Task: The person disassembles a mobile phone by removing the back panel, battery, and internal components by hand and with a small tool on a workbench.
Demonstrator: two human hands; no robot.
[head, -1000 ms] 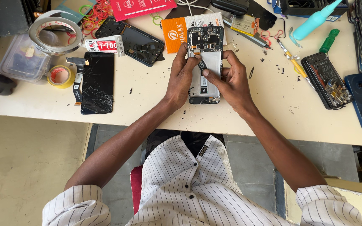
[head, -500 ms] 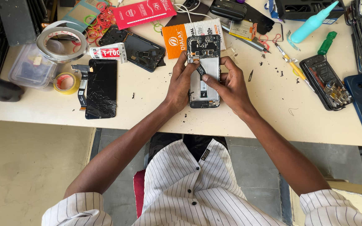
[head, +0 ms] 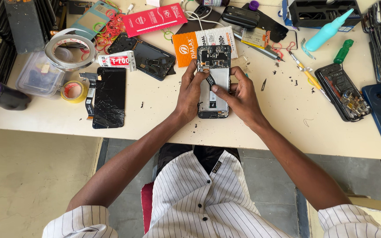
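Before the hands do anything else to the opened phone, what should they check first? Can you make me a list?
1. Opened phone lying flat on the white table: ok.
2. Left hand steadying the phone's left edge: ok.
3. Right hand fingertips on the black ribbon strip in the middle of the phone: ok.
4. Whether the strip's end is plugged in or loose: cannot tell, the fingers hide it.
5. Table beside the phone free of bits: not ok, small dark crumbs lie scattered to the right.
6. Cracked black screen safely apart from the hands: ok, it lies well to the left.
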